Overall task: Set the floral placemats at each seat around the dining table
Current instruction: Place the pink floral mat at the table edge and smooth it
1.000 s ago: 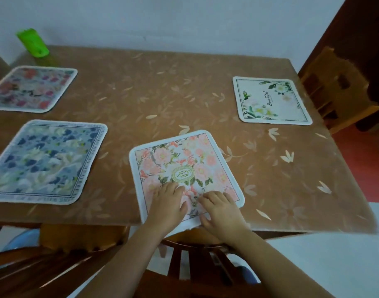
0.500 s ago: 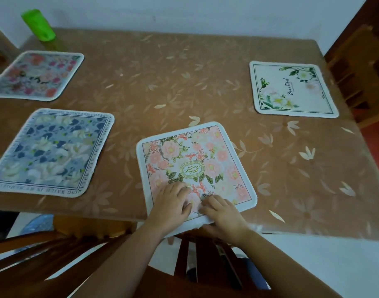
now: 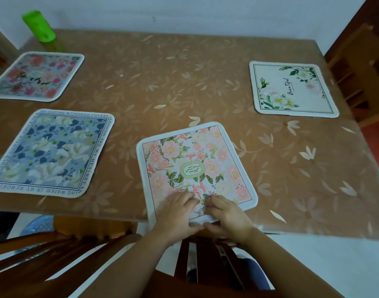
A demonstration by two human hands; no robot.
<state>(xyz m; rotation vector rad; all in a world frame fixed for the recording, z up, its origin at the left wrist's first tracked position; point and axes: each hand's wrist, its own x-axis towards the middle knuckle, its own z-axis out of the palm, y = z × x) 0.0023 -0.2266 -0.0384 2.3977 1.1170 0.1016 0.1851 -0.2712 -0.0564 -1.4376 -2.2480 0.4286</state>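
Both hands rest on the near edge of the pink mat [image 3: 192, 166], at 6 o'clock on the tabletop [image 3: 162, 82]. The left hand [image 3: 177, 214] lies palm down, fingers [image 3: 185, 197] spread flat on the mat's printed face, thumb curled under the overhanging near edge. The right hand [image 3: 227, 214] lies just beside it, fingers bent onto the mat, thumb below the edge; the mat's near border is pinched between fingers and thumb of each hand. The pink mat sits skewed, its far corner turned toward 1 o'clock, and its near edge projects past the tabletop edge above a chair [image 3: 208, 254]. Three further mats lie flat and well apart from it: the blue mat [image 3: 48, 151] at 9 o'clock, the red mat [image 3: 36, 76] at 10 o'clock, and the white mat [image 3: 291, 89] at 2 o'clock. A green cup [image 3: 39, 25] stands upright at 11 o'clock, near the wall and beyond the red mat; its contents cannot be seen. A second chair [image 3: 360, 67] stands at 3 o'clock, beside the white mat. The tabletop carries a brown cover with a pale flower pattern.
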